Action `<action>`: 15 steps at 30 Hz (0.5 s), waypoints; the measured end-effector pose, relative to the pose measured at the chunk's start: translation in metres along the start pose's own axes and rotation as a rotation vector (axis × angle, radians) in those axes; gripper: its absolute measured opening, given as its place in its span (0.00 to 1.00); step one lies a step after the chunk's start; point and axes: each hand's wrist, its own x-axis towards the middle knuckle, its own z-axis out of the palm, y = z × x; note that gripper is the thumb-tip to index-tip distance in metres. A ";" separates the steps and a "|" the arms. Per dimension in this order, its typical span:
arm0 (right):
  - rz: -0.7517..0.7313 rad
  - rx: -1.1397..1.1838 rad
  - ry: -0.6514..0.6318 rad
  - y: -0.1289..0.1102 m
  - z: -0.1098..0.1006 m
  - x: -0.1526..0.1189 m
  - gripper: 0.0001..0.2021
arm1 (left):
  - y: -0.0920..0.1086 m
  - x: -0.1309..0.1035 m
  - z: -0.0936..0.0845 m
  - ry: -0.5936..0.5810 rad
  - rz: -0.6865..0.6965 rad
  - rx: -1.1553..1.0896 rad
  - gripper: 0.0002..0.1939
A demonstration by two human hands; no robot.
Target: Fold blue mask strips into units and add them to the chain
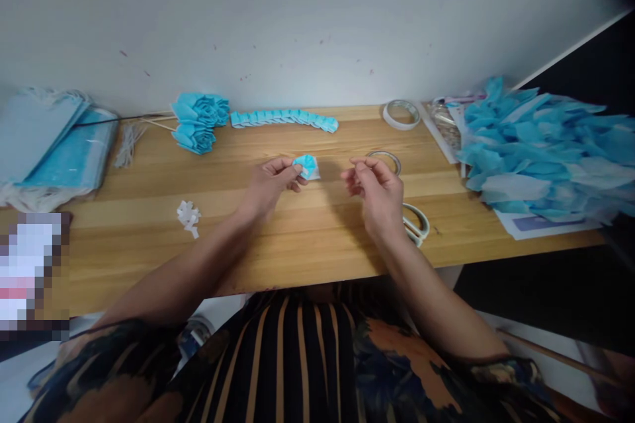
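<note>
Presently, I see the left hand (278, 175) pinching a small, folded blue-and-white sheet piece (307, 165) over the brown wooden table (297, 238); the right hand (381, 195) is apart, its grip I cannot tell. Shaping seems underway, needing light fingers.

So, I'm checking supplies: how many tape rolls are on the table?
2: a wide roll near the wall, and a thinner roll partly behind the right hand. Others may be hidden under the blue pile.
</note>
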 end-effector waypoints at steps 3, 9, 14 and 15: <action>-0.032 -0.050 -0.134 0.003 0.002 0.000 0.15 | 0.002 -0.001 0.001 -0.041 -0.007 -0.040 0.16; -0.150 -0.163 -0.289 0.004 0.018 -0.004 0.22 | 0.001 -0.008 0.007 -0.112 0.023 0.039 0.13; -0.176 -0.177 -0.268 0.004 0.019 -0.002 0.19 | 0.000 -0.009 0.007 -0.097 0.007 0.123 0.13; -0.178 -0.175 -0.265 0.004 0.018 -0.002 0.19 | 0.001 -0.009 0.007 -0.092 -0.005 0.135 0.13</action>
